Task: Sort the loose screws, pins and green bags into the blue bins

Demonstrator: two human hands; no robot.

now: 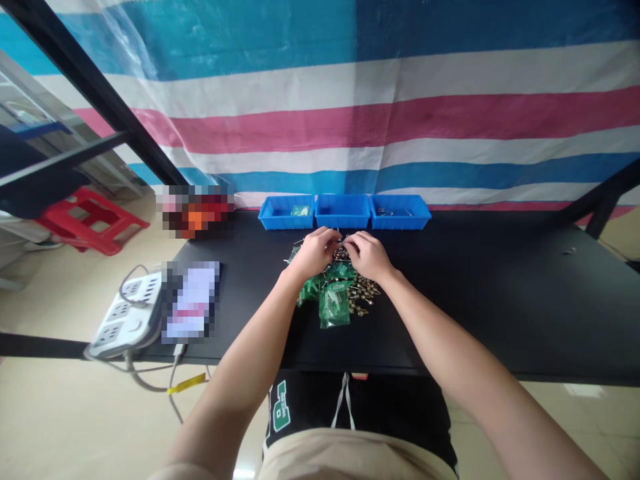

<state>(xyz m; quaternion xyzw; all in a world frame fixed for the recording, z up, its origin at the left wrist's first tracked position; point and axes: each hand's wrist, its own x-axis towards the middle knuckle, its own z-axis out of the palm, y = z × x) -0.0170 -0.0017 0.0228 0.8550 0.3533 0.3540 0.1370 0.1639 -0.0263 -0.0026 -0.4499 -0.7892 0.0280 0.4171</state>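
My left hand (314, 252) and my right hand (369, 256) meet close together above a heap of small metal fittings (340, 255) on the black table (500, 313). Their fingers curl down over the pieces, hiding whatever lies between them. Just below the hands lie green plastic bags (334, 305) and a cluster of brass-coloured bullet-shaped parts (363, 295). Three blue plastic bins stand in a row beyond the hands: a left bin (280, 215) with a small green bag inside, a middle bin (343, 212), and a right bin (400, 213) with small metal pieces inside.
A white power strip (127, 313) with cables sits at the table's near left corner, next to a blurred flat object (193, 301). Another blurred object (196, 212) stands at the far left. A striped tarpaulin (380, 127) hangs behind the table. A red stool (90, 220) stands on the floor.
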